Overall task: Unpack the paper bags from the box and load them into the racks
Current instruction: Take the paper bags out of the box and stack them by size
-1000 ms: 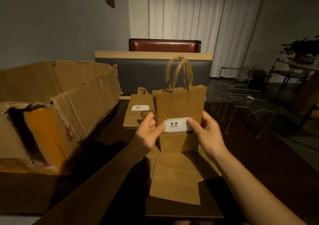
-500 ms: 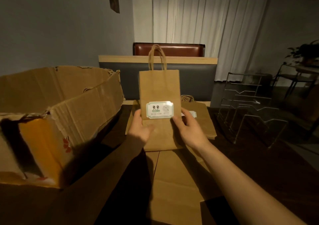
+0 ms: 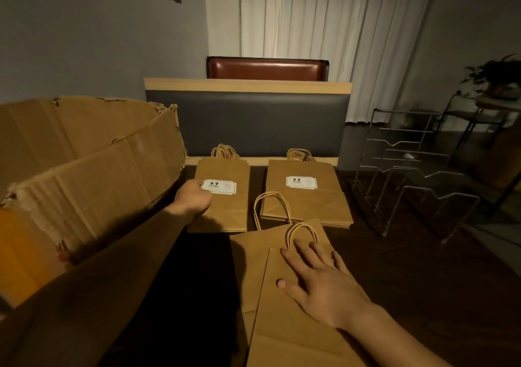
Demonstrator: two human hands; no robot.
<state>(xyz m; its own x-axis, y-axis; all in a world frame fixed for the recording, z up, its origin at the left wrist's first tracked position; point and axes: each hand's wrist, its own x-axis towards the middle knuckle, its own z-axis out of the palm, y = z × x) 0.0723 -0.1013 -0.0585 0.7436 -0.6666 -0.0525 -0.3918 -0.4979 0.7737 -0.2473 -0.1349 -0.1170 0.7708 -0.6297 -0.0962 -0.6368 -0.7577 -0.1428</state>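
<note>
the small bag that both hands held upright half a sec ago now lies flat on the dark table (image 3: 394, 268), far left of the bag piles. the left hand (image 3: 193, 199) has gone down w/ it and rests curled at the left edge of that small bag (image 3: 225, 197), thumb by its white label (image 3: 218, 187); can't tell if it still pinches the paper or just presses it. the right hand (image 3: 321, 276) has let go and dropped back toward the body: it's flat, fingers spread wide, palm down on the near bag (image 3: 296, 324), holding nothing.

count: 2 hands. 1 cardboard box (image 3: 84, 175) at left, flaps open and torn along the rim. 3 groups of bags: the small one at far left, a stack (image 3: 307, 197) just beside it at far right (several layers at its edge, exact no. unclear), and at least 2 larger bags overlapping near the body, the second (image 3: 251, 245) partly under the near bag. 2 white labels visible, the other (image 3: 301, 182) on the stack's top bag. wire racks (image 3: 417, 175) stand at the right of the table, well apart from the bags; tiers overlap so no sure count.

bags are plain brown kraft paper, folded flat, w/ twisted paper loop handles (image 3: 301, 232). label on the small bag reads "9.9"; smaller print not legible. near bags show no label side.
</note>
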